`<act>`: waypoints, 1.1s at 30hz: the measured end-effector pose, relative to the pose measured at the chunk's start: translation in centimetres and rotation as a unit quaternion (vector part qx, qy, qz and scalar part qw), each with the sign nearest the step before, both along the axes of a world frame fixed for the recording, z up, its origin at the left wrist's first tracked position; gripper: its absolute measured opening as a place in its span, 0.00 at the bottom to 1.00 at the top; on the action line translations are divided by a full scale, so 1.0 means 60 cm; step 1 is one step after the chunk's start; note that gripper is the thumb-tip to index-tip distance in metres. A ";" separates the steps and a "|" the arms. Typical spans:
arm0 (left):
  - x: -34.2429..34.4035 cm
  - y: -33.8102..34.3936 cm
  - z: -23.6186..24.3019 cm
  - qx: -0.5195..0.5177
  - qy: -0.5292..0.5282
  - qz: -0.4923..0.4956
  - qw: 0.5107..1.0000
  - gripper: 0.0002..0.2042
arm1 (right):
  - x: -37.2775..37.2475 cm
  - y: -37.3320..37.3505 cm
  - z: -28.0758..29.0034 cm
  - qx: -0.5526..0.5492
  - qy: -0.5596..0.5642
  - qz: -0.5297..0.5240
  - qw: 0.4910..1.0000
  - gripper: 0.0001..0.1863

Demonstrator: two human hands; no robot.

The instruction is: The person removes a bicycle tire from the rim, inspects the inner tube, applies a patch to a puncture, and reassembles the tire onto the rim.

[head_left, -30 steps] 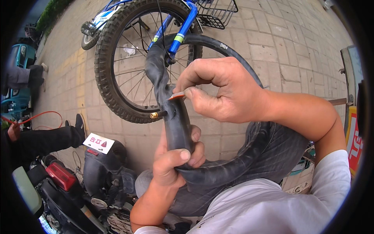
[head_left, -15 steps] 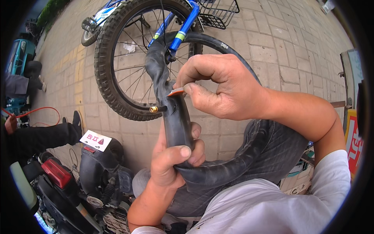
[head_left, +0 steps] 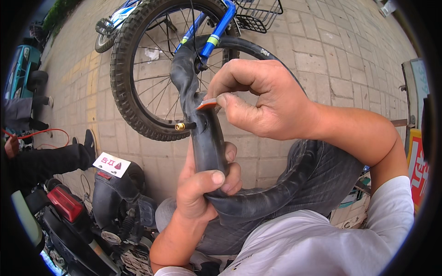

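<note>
A black inner tube [head_left: 210, 154], partly limp and creased, loops from my lap up past the bicycle's front wheel. My left hand [head_left: 199, 187] is wrapped round its near part, thumb on top. A brass valve stem [head_left: 183, 126] sticks out leftward from the tube. Between the thumb and forefinger of my right hand [head_left: 262, 102] is a small tyre patch [head_left: 207, 104] with an orange edge and a pale upper face. The patch lies at the tube's surface just above the valve; its far end is hidden by my fingers.
A bicycle wheel [head_left: 120, 87] with a blue fork [head_left: 218, 33] stands just beyond the tube. A wire basket [head_left: 258, 18] is behind it. Parked scooters [head_left: 110, 198] crowd the lower left. Another person's leg [head_left: 55, 161] and a red hose [head_left: 46, 130] are at the left.
Hands, tube and patch keep nearly the same pose. The whole view has shifted slightly, with the scene a little farther left.
</note>
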State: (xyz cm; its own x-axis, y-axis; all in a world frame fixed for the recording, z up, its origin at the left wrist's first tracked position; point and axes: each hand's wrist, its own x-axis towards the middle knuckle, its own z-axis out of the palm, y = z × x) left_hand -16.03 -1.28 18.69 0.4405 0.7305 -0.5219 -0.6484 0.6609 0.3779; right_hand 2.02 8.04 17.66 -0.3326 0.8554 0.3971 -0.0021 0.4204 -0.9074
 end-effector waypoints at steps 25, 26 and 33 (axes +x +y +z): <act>0.001 -0.001 0.000 0.002 0.004 0.001 1.000 0.41 | 0.001 -0.003 -0.014 0.111 -0.043 0.028 0.993 0.06; 0.001 -0.001 0.000 0.003 0.004 0.001 1.000 0.40 | 0.001 -0.003 -0.014 0.113 -0.048 0.029 0.992 0.06; 0.001 -0.001 -0.001 0.014 0.010 0.003 1.000 0.37 | 0.005 -0.008 -0.008 0.121 -0.090 0.050 0.987 0.06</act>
